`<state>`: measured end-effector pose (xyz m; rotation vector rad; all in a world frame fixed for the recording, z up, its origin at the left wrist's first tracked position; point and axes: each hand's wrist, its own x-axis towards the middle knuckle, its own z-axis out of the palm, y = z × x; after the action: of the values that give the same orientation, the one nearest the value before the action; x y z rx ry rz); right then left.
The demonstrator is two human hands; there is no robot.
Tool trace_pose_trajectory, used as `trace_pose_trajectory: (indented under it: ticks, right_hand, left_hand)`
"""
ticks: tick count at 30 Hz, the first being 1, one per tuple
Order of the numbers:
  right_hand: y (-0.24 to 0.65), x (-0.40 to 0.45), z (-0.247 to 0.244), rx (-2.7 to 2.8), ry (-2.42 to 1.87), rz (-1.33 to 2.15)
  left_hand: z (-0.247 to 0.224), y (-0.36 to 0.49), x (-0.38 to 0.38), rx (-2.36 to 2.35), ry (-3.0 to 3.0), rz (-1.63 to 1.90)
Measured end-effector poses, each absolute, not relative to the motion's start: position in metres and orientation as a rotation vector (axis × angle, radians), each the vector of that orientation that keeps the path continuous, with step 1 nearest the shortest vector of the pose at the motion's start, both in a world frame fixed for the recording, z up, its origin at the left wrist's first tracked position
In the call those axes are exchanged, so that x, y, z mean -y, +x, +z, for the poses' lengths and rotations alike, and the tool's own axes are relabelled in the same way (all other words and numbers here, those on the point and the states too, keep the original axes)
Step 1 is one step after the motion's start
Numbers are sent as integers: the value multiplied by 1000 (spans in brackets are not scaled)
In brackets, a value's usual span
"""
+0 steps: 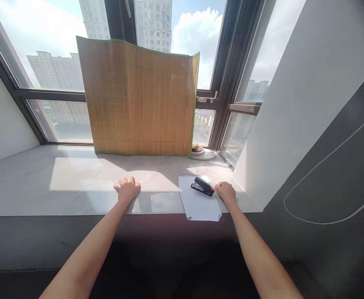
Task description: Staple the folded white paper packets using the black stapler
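My left hand (128, 190) rests on the pale window sill, its fingers spread and nothing in it. To the right, my right hand (225, 191) is curled into a loose fist on the sill, with no object showing in it. A black stapler (202, 186) with an orange tip lies close beside that fist, on top of white paper (200, 207). The paper's near end hangs a little past the sill's front edge, and one lower corner is bent.
A brown bamboo mat (141, 99) with green edging stands upright against the window. Behind its right lower corner sits a stack of plates (204, 154). A beaded cord (312, 164) hangs in a loop at the right. White walls flank the sill (29, 187).
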<state>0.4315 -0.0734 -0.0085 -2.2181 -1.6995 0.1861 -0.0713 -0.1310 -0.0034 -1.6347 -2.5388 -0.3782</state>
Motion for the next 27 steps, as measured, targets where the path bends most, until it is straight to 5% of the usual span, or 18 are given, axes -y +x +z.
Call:
trace_pose_trajectory:
  ticks: [12, 21, 27]
  right_hand:
    - [390, 13, 2, 2118, -1443, 240]
    - [324, -10, -4, 2374, -1539, 346]
    - [196, 7, -3, 2628, -1363, 379]
  left_hand:
    - [-14, -73, 127, 2543, -1641, -375]
    - [5, -131, 144, 2507, -2070, -38]
    - [-8, -173, 178, 2772, -1525, -226]
